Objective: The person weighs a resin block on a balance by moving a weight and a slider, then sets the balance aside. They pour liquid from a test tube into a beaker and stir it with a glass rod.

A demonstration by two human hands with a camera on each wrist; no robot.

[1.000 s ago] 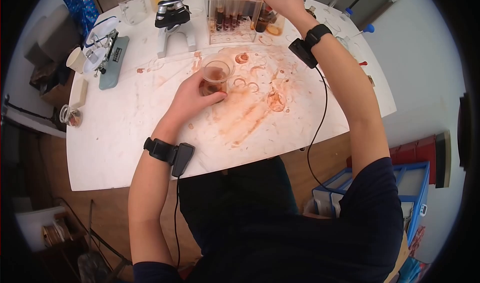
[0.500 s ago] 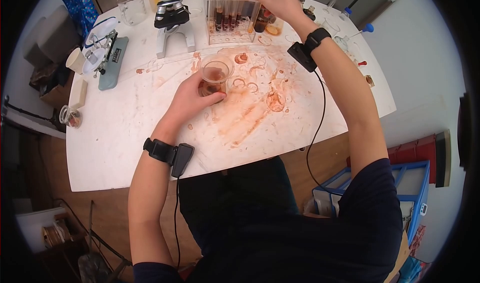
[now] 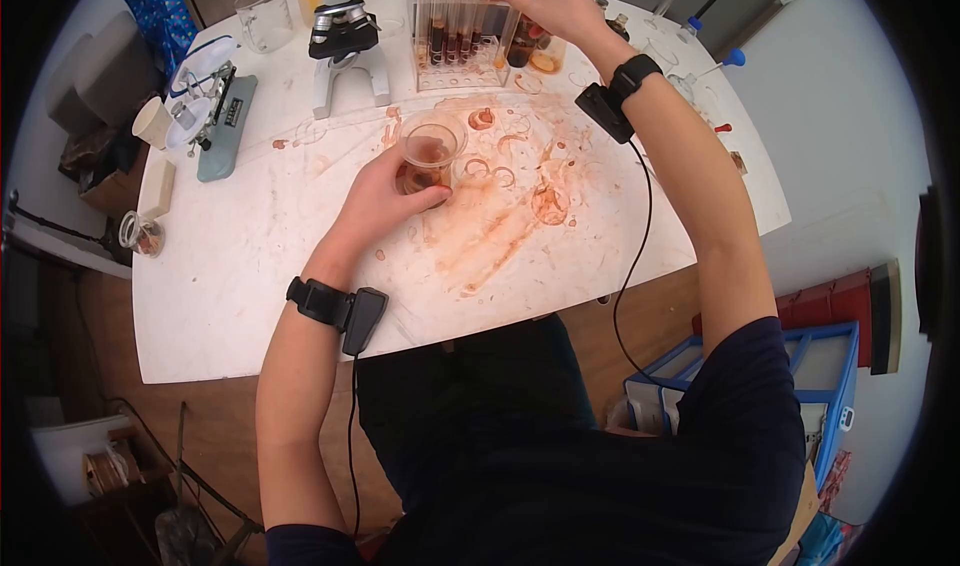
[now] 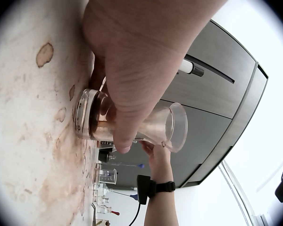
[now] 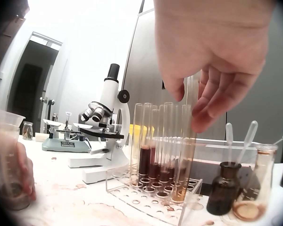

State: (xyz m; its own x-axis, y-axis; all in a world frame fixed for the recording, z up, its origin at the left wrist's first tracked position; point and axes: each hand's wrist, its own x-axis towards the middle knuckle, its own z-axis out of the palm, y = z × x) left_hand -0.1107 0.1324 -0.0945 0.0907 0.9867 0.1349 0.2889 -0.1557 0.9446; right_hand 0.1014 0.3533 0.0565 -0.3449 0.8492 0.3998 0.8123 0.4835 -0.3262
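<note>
My left hand (image 3: 380, 201) grips a clear flared-rim vessel (image 3: 428, 151) around its side, over the stained tabletop. In the left wrist view, dark brown liquid shows low in the vessel, near its thick base, partly behind the thumb. My right hand (image 5: 210, 52) pinches the upper end of a glass test tube (image 5: 184, 150) between thumb and fingers. That tube stands at the right end of a clear rack (image 5: 146, 203), with a little amber liquid at its bottom. Beside it, several other test tubes (image 5: 145, 136) hold dark red-brown liquid.
Right of the rack stand a brown bottle (image 5: 222, 190) with two droppers and a conical flask (image 5: 254, 197). A microscope (image 3: 345, 51), a balance (image 3: 230, 121) and a glass beaker (image 3: 262, 21) occupy the left side. Reddish-brown stains (image 3: 500, 226) mark the white table.
My right hand has moved slightly left and down to the right end of the rack, its fingers now at a test tube's top. The left hand and its vessel have stayed in place.
</note>
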